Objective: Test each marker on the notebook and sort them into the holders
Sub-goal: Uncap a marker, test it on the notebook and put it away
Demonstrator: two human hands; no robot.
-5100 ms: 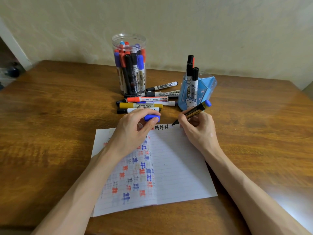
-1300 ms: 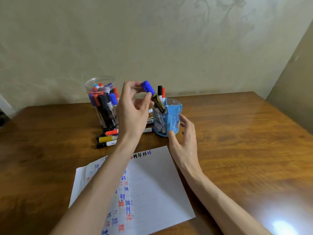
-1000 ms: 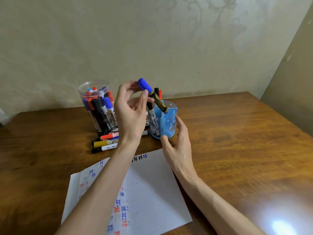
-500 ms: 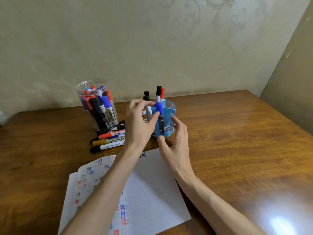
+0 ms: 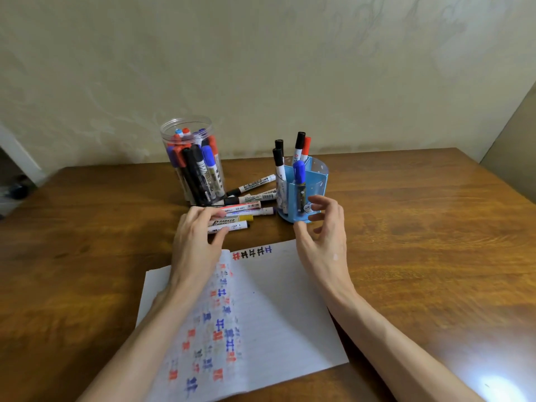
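Notebook (image 5: 278, 309) nearest, test marks along its top edge. Left hand (image 5: 197, 242): fingers laid over the loose markers (image 5: 246, 204), thumb against the nearest one; whether the pinch is closed, cannot tell. Right hand (image 5: 322, 236): fingers loosely apart, holding nothing, beside the blue holder (image 5: 316, 184). Judgement: isolate one barrel and lift it clear without rolling its neighbours. Clear jar (image 5: 191, 169) behind, holding markers.

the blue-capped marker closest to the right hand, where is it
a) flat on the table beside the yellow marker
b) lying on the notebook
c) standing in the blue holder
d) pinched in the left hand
c: the blue-capped marker stands cap up in the front compartment of the blue holder, just beyond the right hand.
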